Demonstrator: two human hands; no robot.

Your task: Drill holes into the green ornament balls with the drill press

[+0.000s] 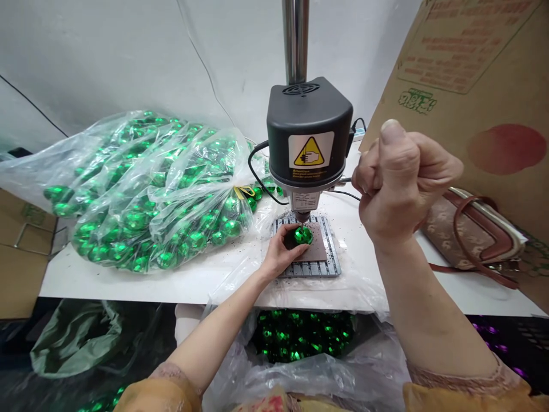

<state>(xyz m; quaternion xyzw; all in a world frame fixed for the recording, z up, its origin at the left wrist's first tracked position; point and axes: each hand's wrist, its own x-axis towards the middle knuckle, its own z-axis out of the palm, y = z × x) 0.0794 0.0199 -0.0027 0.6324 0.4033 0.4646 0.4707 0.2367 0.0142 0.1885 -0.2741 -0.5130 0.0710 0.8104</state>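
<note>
A shiny green faceted ball (303, 234) rests on a brown pad (316, 252) on the slotted metal base (332, 268) of a small bench drill press (309, 131). Around the ball's left side curl the fingers and thumb of my left hand (281, 250), closed on it. The drill chuck (303, 217) is directly above, its bit at the top of the ball. My right hand (398, 177) is raised in a fist to the right of the machine head. A short rod from the drill press runs into that fist, which hides the rest of the lever.
A large clear plastic bag (171, 189) of green balls lies on the left of the white table (128, 289). Below the front edge, more green balls (304, 335) sit in an open bag. A handbag (476, 229) and tall cardboard box (463, 86) stand at right.
</note>
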